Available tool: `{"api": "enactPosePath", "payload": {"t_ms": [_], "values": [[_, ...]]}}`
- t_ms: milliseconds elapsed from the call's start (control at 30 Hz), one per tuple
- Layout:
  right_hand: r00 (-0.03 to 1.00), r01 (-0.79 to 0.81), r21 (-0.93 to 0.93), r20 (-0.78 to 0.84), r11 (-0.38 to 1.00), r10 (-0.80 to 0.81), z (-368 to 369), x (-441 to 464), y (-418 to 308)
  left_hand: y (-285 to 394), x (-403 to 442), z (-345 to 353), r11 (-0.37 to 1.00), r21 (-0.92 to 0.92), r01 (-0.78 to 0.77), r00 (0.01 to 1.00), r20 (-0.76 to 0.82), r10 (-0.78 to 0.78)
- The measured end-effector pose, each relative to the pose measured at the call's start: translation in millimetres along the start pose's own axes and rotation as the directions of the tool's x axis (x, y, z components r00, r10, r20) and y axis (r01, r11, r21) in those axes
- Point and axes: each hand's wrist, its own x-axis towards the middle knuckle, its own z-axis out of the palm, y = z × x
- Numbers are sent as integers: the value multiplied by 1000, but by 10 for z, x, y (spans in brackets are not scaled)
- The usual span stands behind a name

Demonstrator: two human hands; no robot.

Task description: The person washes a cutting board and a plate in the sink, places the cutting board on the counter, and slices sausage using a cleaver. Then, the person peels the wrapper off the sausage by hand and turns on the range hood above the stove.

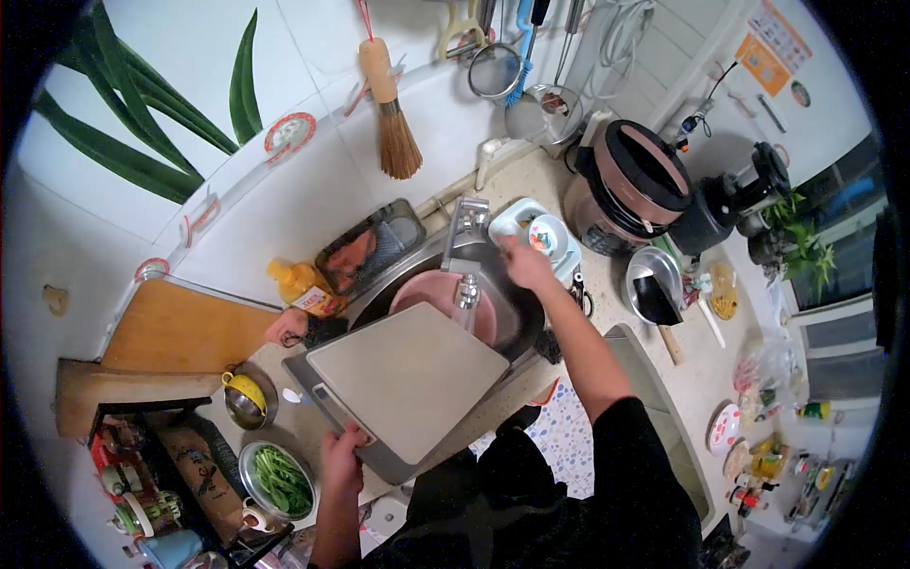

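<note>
Left hand (345, 455) grips a flat, round-cornered board (408, 375); right hand (524, 264), grasp unclear, is by a rounded white tray (512, 217).

Cooker (621, 213): pink and black, upright, your landmark.
Metal bowl (645, 261): on your near side of the cooker, a dark-bladed knife (656, 302) over it.
Brush (391, 112): you see it hanging bristles down, well left of the cooker.
Bottle (303, 283): orange, also well left of the cooker.
Greens (282, 482): far left of the cooker, nearer you.
Plant (806, 248): right of the cooker.
</note>
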Motion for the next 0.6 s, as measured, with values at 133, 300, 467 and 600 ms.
{"api": "enactPosePath", "payload": {"t_ms": [133, 300, 467, 600], "values": [[954, 168, -295, 291, 941, -79, 287, 376, -340, 279, -410, -63, 998, -11, -57, 998, 5, 57], [953, 107, -473, 299, 875, 45, 557, 756, -516, 445, -707, -204, 995, 46, -91, 996, 4, 91], [971, 53, -474, 231, 879, 66, 649, 928, -508, 475, -808, -293, 990, 74, -121, 993, 24, 120], [986, 5, -350, 159, 937, 54, 491, 725, -555, 455, -804, -374, 992, 73, -102, 995, 26, 100]]}}
